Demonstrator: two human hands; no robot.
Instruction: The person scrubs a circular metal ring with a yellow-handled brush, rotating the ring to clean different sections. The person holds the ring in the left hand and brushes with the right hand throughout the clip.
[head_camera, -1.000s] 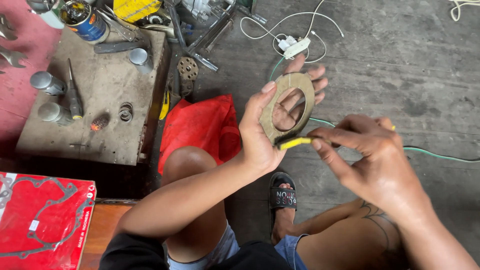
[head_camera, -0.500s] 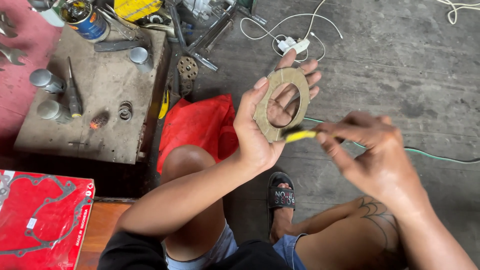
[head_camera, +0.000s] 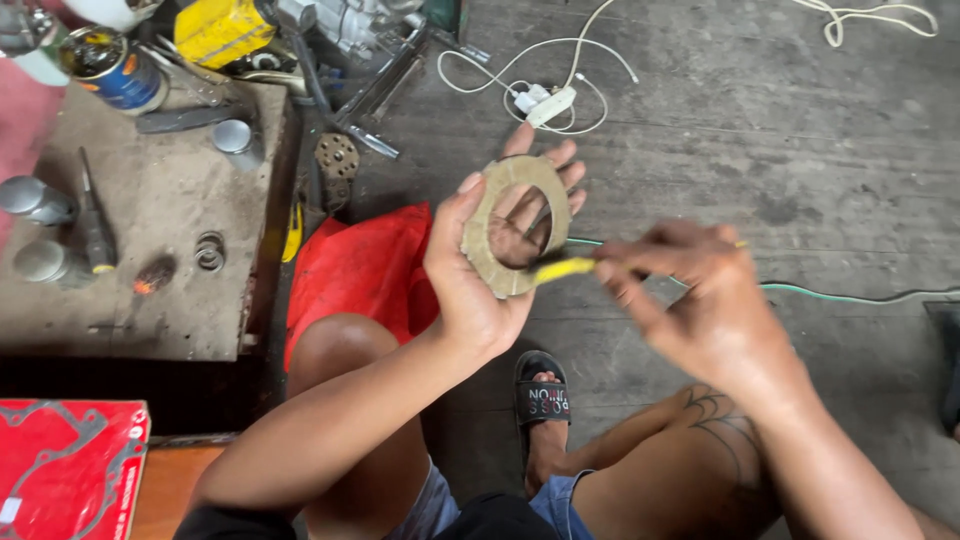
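My left hand (head_camera: 480, 270) holds a flat tan ring-shaped disc (head_camera: 487, 245) upright, thumb on its left rim and fingers spread behind the hole. My right hand (head_camera: 700, 300) grips a small tool with a yellow handle (head_camera: 562, 268). The tool's dark tip touches the lower inner edge of the disc. The right hand is blurred from motion. Both hands are above my bent knees, over a grey concrete floor.
A red bag (head_camera: 350, 270) lies by my left knee. A low worn board (head_camera: 130, 250) at left carries a screwdriver (head_camera: 95, 225), metal cylinders and cans. A white plug with cable (head_camera: 545, 105) and a green cord (head_camera: 850, 295) lie on the floor. A red printed box (head_camera: 60, 470) sits bottom left.
My right hand has shifted slightly left and down, moving the yellow-handled tool along the lower edge of the disc. My left hand keeps the disc almost in the same place.
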